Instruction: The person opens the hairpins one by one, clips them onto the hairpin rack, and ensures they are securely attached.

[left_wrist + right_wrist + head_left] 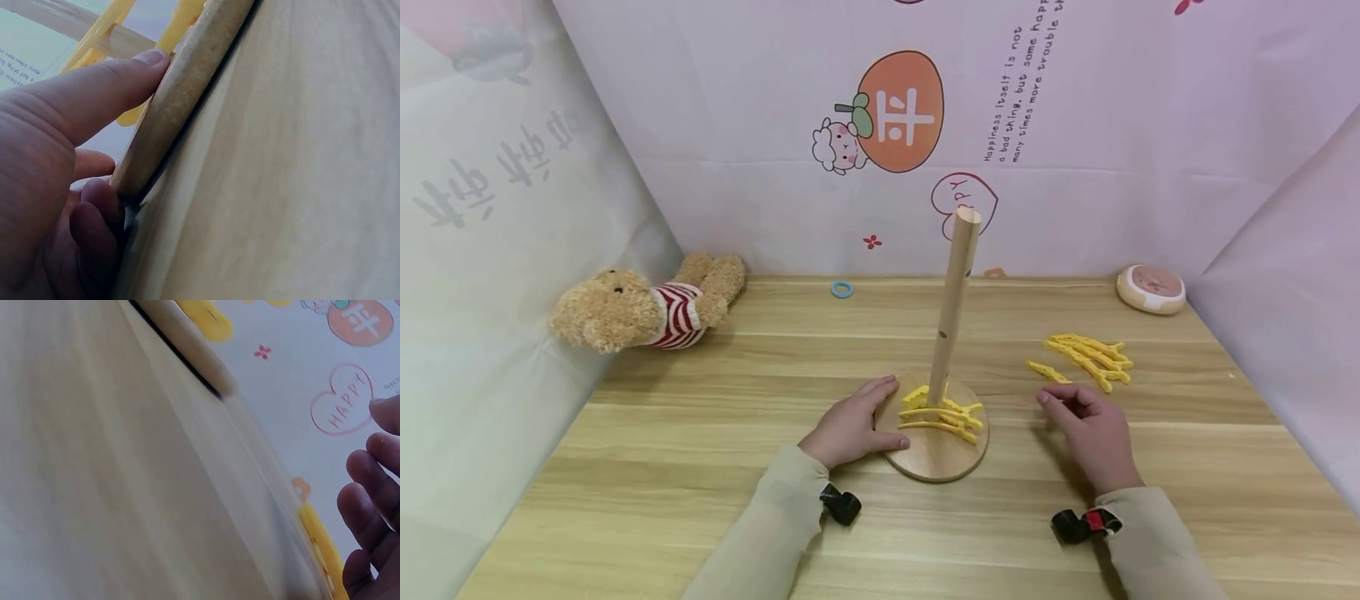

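Head view: left-hand fingers (877, 389) touch the round wooden base (934, 464).

The left grip (850, 427) touches the round wooden base (936, 464) of an upright pale wooden post (954, 300); slender yellow plastic clips (958, 416) lie on the base, right of that grip. Other yellow clips (1088, 358) lie just beyond the right grip (1093, 435).

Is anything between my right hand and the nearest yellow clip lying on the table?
Nothing visible: your right hand is right beside that yellow clip, partly hiding it in the head view; whether they touch is unclear.
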Available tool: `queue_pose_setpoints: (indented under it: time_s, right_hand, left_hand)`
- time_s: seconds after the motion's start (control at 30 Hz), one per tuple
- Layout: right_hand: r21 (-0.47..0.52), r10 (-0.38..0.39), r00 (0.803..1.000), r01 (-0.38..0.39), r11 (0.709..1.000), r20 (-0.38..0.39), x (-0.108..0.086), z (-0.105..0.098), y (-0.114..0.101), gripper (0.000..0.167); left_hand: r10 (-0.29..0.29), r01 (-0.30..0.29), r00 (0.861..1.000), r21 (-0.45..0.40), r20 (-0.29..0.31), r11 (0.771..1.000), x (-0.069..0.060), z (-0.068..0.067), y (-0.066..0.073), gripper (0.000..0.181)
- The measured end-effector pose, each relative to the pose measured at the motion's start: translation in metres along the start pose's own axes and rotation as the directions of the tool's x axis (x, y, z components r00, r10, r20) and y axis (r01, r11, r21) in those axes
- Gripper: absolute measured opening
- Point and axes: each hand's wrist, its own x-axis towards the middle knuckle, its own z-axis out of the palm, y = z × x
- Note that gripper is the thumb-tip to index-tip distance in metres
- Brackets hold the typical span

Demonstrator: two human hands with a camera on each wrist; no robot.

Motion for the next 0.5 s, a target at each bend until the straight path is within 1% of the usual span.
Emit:
queue_pose_setpoints:
  time_s: [0.17,0.27,0.37,0.5]
  right_hand:
    - [-0.013,0.013,0.998,-0.014,1.000,-0.057,0.005,-0.012,0.006,0.030]
    - [-0.028,0.038,0.996,-0.041,0.999,-0.087,0.007,-0.019,0.010,0.033]
    - [-0.050,0.074,0.993,-0.079,0.996,-0.091,0.010,-0.028,0.015,0.038]
    - [-0.068,0.119,0.990,-0.124,0.990,-0.077,0.014,-0.040,0.022,0.042]
  left_hand:
    - [-0.004,0.004,1.000,-0.002,0.001,1.000,0.000,0.000,0.000,0.092]
    - [-0.005,0.005,1.000,-0.004,0.002,1.000,0.000,0.000,0.000,0.092]
    - [-0.001,0.001,1.000,-0.002,0.000,1.000,0.001,0.000,-0.001,0.092]
    - [0.006,-0.006,1.000,-0.004,-0.003,1.000,0.001,0.000,-0.001,0.092]
